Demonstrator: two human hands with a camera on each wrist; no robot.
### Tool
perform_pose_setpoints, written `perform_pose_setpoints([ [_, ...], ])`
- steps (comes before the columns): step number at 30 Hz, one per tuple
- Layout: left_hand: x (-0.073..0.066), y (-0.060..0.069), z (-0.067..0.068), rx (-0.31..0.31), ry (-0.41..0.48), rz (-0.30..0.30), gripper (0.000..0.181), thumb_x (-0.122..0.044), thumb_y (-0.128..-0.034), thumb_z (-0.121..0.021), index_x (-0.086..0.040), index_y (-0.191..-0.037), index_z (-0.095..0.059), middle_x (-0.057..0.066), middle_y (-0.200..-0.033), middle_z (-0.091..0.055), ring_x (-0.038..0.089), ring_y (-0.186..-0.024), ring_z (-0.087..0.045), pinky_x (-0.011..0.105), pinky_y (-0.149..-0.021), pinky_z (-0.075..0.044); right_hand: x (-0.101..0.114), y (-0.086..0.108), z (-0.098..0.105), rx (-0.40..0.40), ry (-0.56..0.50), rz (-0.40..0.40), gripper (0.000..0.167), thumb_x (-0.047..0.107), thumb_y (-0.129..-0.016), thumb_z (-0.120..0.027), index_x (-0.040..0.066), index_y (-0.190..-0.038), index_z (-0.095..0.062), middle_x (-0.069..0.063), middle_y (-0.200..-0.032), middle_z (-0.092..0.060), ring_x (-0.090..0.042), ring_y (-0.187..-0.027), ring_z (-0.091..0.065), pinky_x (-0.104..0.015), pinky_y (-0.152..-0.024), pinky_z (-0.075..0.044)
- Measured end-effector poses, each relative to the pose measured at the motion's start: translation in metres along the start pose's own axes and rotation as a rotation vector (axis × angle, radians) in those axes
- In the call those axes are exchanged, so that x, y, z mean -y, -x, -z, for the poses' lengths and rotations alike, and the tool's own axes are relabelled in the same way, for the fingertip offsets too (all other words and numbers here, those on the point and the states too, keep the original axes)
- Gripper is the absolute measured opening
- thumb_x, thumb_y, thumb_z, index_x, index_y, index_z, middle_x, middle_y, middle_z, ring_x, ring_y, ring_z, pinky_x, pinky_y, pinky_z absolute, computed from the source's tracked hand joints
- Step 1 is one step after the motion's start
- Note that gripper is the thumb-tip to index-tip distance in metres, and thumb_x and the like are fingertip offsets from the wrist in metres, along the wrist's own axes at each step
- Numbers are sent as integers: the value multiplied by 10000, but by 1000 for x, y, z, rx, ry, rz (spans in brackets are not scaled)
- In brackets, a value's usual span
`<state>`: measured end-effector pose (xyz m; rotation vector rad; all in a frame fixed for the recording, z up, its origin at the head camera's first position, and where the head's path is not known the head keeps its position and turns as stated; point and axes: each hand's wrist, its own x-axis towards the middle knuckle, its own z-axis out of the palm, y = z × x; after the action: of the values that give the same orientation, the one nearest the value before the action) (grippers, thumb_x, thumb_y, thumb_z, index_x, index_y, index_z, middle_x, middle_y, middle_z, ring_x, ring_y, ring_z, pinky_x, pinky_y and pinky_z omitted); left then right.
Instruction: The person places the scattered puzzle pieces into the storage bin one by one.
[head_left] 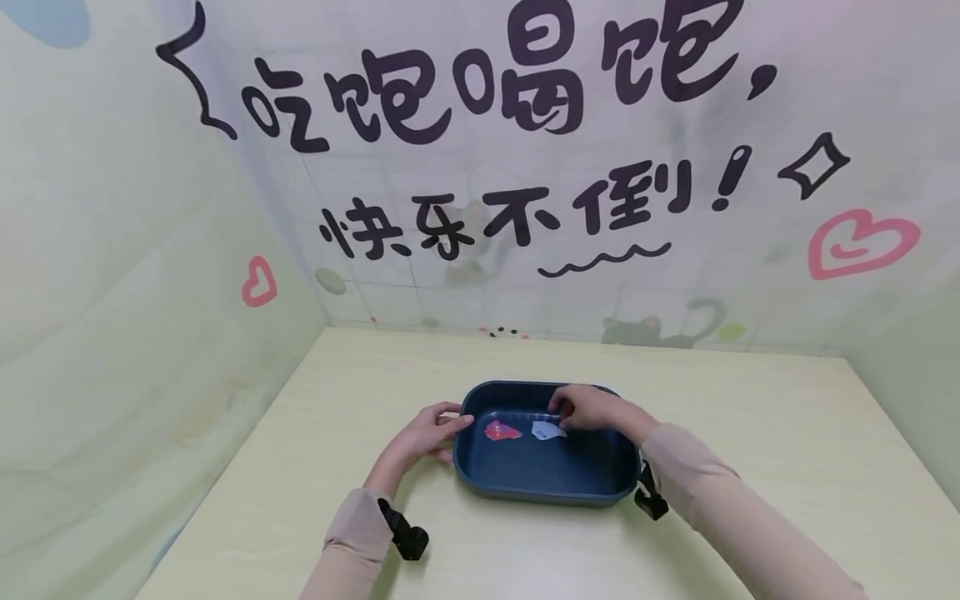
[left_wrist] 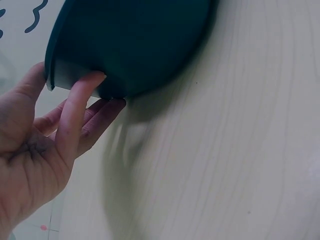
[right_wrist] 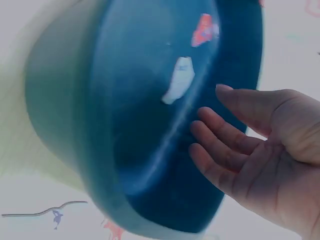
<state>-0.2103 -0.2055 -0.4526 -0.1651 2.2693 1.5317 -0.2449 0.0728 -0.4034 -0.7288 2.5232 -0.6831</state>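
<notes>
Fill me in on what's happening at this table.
A person is working with both hands at a dark blue bin on the light wooden table. The left hand holds the bin's left end. The right hand reaches inside, close to a pale scrap, with nothing visible in its fingers. That scrap and a red one lie apart on the bin's floor.

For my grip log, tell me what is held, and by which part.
The left hand grips the dark blue tray at its left end; the right hand holds nothing.
</notes>
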Motion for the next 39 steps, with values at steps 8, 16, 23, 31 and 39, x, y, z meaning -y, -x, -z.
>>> perform_pose_setpoints([
  [8, -2, 1, -1, 3, 7, 2, 565, -388, -865, -597, -56, -1296, -446, 149, -1142, -619, 194, -895, -643, 281, -534, -545, -9, 18, 16, -56, -65, 73, 300, 87, -840, -638, -35, -1107, -578, -119, -912, -643, -182, -823, -595, -314, -739, -523],
  [16, -1, -1, -1, 14, 11, -5, 581, -404, -855, -604, -59, -1295, -446, 133, -1125, -624, 175, -874, -639, 267, -531, -540, -30, 30, 17, -212, -170, 72, 276, 51, -808, -664, -56, -1050, -585, -154, -910, -630, -191, -809, -595, -319, -725, -526],
  [23, 0, -1, -1, 11, 11, -3, 587, -413, -848, -609, -62, -1292, -453, 130, -1117, -629, 166, -856, -638, 268, -527, -539, -40, 37, 22, -364, -213, -1, 246, 74, -822, -648, -34, -1036, -591, -152, -905, -633, -249, -835, -616, -370, -741, -524],
  [31, 1, -1, -1, 5, 13, 0, 587, -413, -852, -605, -62, -1295, -449, 128, -1117, -630, 169, -861, -639, 269, -532, -540, -48, 45, 26, -483, -228, -67, 256, 101, -852, -611, -47, -1057, -571, -208, -940, -634, -314, -861, -617, -398, -748, -527],
  [39, 0, 0, -1, -1, 15, 4, 568, -394, -863, -600, -61, -1297, -447, 122, -1112, -633, 164, -855, -638, 275, -534, -542, -71, 52, 24, -471, -265, -165, 320, 122, -872, -588, -79, -1113, -526, -221, -940, -616, -328, -898, -592, -366, -715, -508],
])
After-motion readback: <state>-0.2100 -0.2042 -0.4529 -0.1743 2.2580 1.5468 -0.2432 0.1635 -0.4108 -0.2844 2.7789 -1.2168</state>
